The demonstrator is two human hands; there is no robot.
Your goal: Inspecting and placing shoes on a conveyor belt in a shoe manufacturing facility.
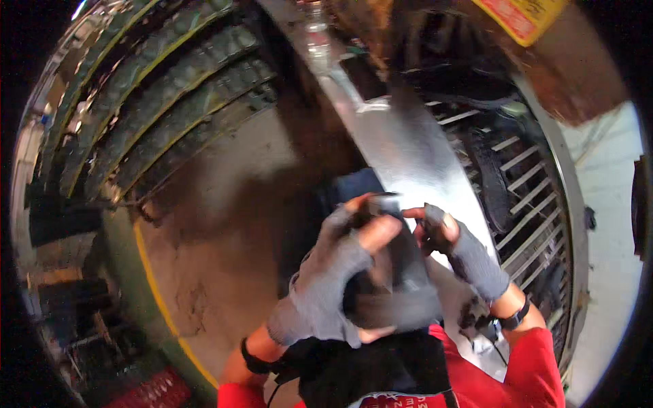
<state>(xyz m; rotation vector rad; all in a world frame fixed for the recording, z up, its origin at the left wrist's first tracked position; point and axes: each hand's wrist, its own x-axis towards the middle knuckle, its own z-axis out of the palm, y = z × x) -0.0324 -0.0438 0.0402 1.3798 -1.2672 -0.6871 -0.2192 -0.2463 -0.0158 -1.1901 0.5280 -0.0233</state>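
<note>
My left hand, in a grey fingerless glove, is closed round a dark, glossy piece held in front of my body. Its outline looks like a black shoe or boot, but motion blurs it and I cannot tell for sure. The thumb lies across its upper end and the other fingers go behind it. Beside that upper end is my right hand, gloved likewise. Its fingers are curled in, with a fingertip close to the dark piece; what they pinch, if anything, is too smeared to name.
A shiny metal ledge runs along the right, with a dark flat rectangular thing and a clear bottle farther up. Beyond it, a slatted rack bears dark shoe-like pieces. Tiered shelves of greenish items stand far left.
</note>
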